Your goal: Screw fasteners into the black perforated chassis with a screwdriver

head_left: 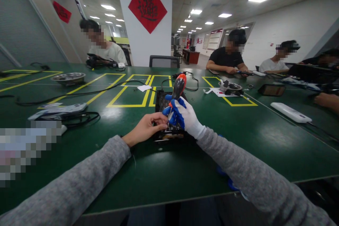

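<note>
My right hand, in a white glove with blue fingers, is wrapped round a screwdriver. Its red and black handle points up and its thin shaft slants down to the left. Below lies an open black device housing with dark parts inside, partly covered by both hands. My bare left hand reaches in from the left, thumb and fingers pinched close to the lower end of the shaft. Whatever sits between those fingertips is too small to tell. By my right forearm a blue item shows, mostly hidden beneath the sleeve.
On the green table a black cable runs leftward. Power strips or devices with cords lie at left, and a white power strip at right. Metal bowls and a paper scrap lie farther back. Several people sit around the table.
</note>
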Demonstrator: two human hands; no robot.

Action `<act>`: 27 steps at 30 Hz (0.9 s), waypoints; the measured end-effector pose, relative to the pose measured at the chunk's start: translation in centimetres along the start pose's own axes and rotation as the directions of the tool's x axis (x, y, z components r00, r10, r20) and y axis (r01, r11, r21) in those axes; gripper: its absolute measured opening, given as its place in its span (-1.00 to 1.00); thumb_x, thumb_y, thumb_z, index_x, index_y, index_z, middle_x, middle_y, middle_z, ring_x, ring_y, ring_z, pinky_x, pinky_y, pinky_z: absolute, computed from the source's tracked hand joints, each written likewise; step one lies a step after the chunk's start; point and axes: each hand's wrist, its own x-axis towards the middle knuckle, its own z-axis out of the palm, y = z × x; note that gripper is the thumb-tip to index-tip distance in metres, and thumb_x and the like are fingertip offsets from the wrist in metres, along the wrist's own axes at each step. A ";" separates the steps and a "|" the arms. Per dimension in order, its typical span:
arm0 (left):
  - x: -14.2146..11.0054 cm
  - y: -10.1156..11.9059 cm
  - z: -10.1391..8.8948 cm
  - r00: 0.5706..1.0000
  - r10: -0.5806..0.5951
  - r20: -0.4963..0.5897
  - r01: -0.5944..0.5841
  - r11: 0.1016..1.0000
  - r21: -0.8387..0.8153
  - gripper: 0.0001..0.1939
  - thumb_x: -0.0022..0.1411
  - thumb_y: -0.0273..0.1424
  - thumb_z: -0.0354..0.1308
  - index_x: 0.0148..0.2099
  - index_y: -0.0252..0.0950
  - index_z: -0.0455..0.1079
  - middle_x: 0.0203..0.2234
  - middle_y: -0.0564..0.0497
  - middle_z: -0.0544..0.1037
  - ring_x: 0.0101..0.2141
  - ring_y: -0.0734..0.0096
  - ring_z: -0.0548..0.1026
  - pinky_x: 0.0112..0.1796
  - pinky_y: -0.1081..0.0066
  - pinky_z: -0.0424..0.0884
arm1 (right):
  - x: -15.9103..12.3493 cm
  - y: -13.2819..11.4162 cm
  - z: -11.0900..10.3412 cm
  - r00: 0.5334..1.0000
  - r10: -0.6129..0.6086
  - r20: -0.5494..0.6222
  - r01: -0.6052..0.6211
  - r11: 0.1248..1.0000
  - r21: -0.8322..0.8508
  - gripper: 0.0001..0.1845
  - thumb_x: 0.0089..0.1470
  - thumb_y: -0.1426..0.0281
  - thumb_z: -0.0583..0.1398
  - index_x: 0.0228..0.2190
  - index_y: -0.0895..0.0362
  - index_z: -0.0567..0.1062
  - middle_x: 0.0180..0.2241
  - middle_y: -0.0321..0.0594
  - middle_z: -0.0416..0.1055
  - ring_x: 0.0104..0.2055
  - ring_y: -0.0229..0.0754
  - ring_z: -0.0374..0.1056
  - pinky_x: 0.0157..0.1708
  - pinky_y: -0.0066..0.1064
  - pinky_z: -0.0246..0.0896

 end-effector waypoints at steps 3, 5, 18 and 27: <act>0.0 -0.1 -0.2 1.000 0.022 0.019 -0.022 1.000 0.004 -0.76 0.16 -0.28 0.13 -0.23 -0.37 0.42 -0.36 -0.03 0.49 -0.37 0.40 0.44 -0.31 0.45 0.35 | 0.1 0.1 0.0 1.000 0.009 -0.002 -0.009 1.000 -0.025 -0.51 -0.04 0.17 0.21 -0.09 0.14 0.35 -0.50 -0.32 0.44 -0.66 -0.39 0.27 -0.67 -0.55 0.23; 0.0 0.1 -0.2 1.000 0.019 0.021 -0.020 1.000 0.017 -0.75 0.18 -0.27 0.10 -0.23 -0.37 0.43 -0.34 -0.03 0.49 -0.33 0.38 0.44 -0.28 0.44 0.35 | 0.1 0.1 0.0 1.000 0.020 -0.010 -0.020 0.999 -0.037 -0.49 -0.05 0.19 0.23 -0.08 0.15 0.35 -0.49 -0.31 0.45 -0.64 -0.39 0.28 -0.65 -0.54 0.24; -0.2 0.4 0.1 0.998 0.060 0.006 -0.061 0.990 0.127 -0.78 0.24 -0.34 0.03 -0.29 -0.36 0.44 -0.39 0.00 0.50 -0.34 0.41 0.43 -0.28 0.46 0.31 | 0.2 0.3 0.0 0.998 0.058 0.035 -0.058 0.998 0.021 -0.53 0.01 0.15 0.17 -0.09 0.13 0.33 -0.45 -0.27 0.45 -0.62 -0.34 0.32 -0.66 -0.51 0.26; -0.3 -0.2 0.4 0.997 0.001 -0.080 0.002 1.000 0.028 -0.79 0.15 -0.28 0.15 -0.30 -0.36 0.38 -0.46 0.04 0.45 -0.42 0.45 0.39 -0.35 0.49 0.31 | 0.0 -0.1 0.5 0.999 -0.032 -0.033 0.031 0.999 -0.016 -0.62 -0.04 0.20 0.22 -0.21 0.14 0.35 -0.50 -0.31 0.44 -0.65 -0.38 0.30 -0.67 -0.55 0.23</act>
